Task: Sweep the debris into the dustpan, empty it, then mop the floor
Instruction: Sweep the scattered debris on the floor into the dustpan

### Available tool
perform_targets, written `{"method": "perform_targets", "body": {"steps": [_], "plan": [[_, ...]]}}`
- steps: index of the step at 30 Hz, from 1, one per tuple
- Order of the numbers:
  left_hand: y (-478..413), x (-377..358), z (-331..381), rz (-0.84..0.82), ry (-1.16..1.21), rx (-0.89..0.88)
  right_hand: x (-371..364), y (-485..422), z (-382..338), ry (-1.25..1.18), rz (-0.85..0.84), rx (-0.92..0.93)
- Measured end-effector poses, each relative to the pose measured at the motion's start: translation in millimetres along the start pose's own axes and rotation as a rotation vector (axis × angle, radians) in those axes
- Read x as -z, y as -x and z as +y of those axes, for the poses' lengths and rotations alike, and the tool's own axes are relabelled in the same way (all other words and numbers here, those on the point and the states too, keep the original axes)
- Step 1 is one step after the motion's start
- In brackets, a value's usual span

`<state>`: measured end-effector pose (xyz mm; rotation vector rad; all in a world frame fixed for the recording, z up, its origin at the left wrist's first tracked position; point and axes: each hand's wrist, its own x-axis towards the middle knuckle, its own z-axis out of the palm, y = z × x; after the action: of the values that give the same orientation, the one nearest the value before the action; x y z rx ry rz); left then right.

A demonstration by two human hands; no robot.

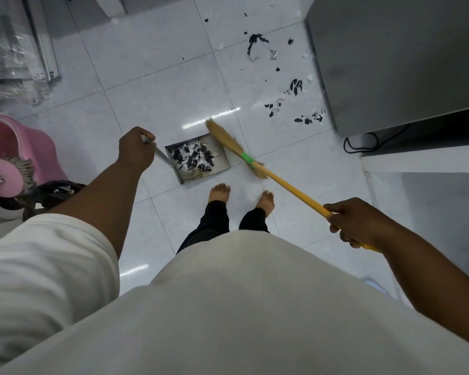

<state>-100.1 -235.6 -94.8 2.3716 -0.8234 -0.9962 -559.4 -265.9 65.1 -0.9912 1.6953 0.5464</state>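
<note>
A grey metal dustpan [222, 169] sits on the white tiled floor just ahead of my bare feet, holding a heap of black-and-white paper scraps [194, 156]. My left hand [136, 150] grips the dustpan's long handle. My right hand [355, 221] grips the yellow stick of a straw broom [225, 139], whose bristles lie along the pan's right edge. More torn black and white debris [295, 87] is scattered on the floor farther ahead to the right.
A pink mop bucket [22, 147] with a mop head stands at the left, with a dark bin [57, 190] beside it. A grey cabinet [395, 60] fills the right, with a black cable [363, 144] under it. Plastic-wrapped panels [16, 50] lean at the upper left.
</note>
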Motion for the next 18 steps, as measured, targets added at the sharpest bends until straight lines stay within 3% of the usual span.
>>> {"method": "perform_targets", "body": {"steps": [7, 13, 18], "plan": [[6, 18, -18, 0.042, 0.029, 0.046, -6, -34, -24, 0.156, 0.122, -0.034], [10, 14, -28, 0.057, 0.044, 0.077, -48, -43, -57, 0.284, 0.019, -0.046], [10, 17, -34, 0.082, 0.081, 0.120, -20, -19, -53, 0.138, -0.051, -0.001]]}}
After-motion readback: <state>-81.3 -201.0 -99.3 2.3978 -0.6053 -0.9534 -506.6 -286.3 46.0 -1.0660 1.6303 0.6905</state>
